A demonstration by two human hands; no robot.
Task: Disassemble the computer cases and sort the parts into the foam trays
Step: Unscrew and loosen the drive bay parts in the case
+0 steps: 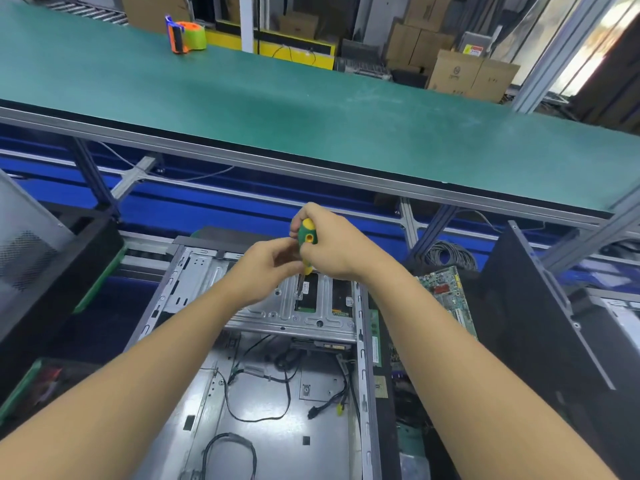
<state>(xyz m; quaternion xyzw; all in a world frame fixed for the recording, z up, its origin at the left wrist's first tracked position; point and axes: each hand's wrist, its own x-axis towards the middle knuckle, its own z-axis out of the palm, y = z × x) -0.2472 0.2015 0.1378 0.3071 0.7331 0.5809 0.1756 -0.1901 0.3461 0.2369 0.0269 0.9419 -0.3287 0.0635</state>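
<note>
Head view. An opened computer case (pixel 322 441) lies on its side directly below the camera, between both forearms, with its interior facing up. Loose black cables (pixel 242 415) trail across its bare floor panel. At the far end of the case sits a grey metal drive cage (pixel 287 311).

The right hand (pixel 334 245) wraps its curled fingers round the upper handle of a green-and-yellow screwdriver (pixel 307 237), held nearly upright. The left hand (pixel 265 268) comes in from the side, thumb and curled fingers closing on the lower part of the same handle. The screwdriver's shaft runs down to the top face of the drive cage; the tip itself is too small to make out.

A bare circuit board (pixel 445 291) lies just beside the case on the right, next to a black case (pixel 526 323) standing on edge. A coil of grey cable (pixel 450 256) rests behind the board.

Beyond the hands a green-surfaced bench (pixel 311 116) crosses the picture, carrying an orange-and-green tape dispenser (pixel 185 34). Cardboard boxes (pixel 460 72) are stacked behind it.
</note>
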